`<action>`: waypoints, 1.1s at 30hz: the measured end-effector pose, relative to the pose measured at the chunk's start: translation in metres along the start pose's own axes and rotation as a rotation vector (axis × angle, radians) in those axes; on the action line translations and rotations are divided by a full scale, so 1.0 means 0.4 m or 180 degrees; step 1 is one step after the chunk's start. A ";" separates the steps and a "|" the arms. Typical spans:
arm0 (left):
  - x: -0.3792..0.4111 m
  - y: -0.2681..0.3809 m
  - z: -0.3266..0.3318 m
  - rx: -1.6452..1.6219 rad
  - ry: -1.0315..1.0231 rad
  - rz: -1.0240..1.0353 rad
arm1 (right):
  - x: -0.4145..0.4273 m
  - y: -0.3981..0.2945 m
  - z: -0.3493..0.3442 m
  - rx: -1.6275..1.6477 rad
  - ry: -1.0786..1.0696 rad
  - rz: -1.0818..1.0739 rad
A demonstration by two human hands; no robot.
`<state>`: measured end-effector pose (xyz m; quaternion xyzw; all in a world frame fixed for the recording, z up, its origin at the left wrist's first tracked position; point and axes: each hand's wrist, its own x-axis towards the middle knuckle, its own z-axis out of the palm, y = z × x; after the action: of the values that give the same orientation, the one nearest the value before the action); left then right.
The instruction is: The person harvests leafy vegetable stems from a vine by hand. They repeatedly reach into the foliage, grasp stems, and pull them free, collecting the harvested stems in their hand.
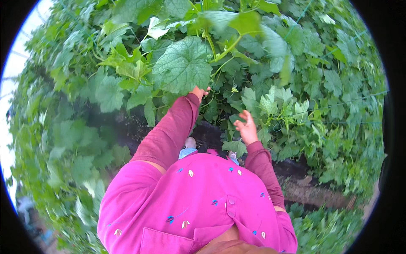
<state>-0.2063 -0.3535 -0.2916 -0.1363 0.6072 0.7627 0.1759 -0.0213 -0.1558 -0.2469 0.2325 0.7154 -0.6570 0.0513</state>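
Dense climbing vines with broad, lobed leaves rise before me. My left hand (199, 92) reaches in under a large leaf (184, 65). That leaf covers part of the hand, so whatever its fingers touch is hidden. Lower and to the right, my right hand (246, 127) is held up with fingers apart and nothing in them, beside a cluster of paler leaves (269, 104). Between and above the hands, a thick green stem (228, 50) bends upward, with curling tendrils under it. A small yellowish flower or bud (234, 90) shows in the shade there.
Green trellis strings (345, 101) run across the foliage at right. Dark ground cover (206, 135) lies around my shoes (190, 143). A strip of bare soil (317, 192) shows at lower right. Leaves crowd close on both sides, and bright structure lines the far left.
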 end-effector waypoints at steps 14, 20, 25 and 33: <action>-0.201 -0.084 -0.173 0.1087 -0.1396 0.0042 | 0.068 -0.017 0.288 -0.1443 -0.0388 -0.0355; -0.303 -0.103 -0.166 0.0827 -0.1188 -0.0424 | 0.023 0.023 0.270 -0.0534 -0.1194 -0.0060; -0.396 -0.075 -0.097 0.1348 -0.0869 -0.0237 | 0.012 0.078 0.229 -0.0246 -0.1159 -0.0912; -0.458 -0.085 -0.019 0.1106 -0.0559 0.0130 | -0.012 0.091 0.132 0.0420 -0.1130 -0.0339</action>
<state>-0.0265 -0.3729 -0.2458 -0.0244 0.7147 0.6589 0.2335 -0.0147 -0.2068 -0.2855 0.0776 0.6618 -0.7349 0.1264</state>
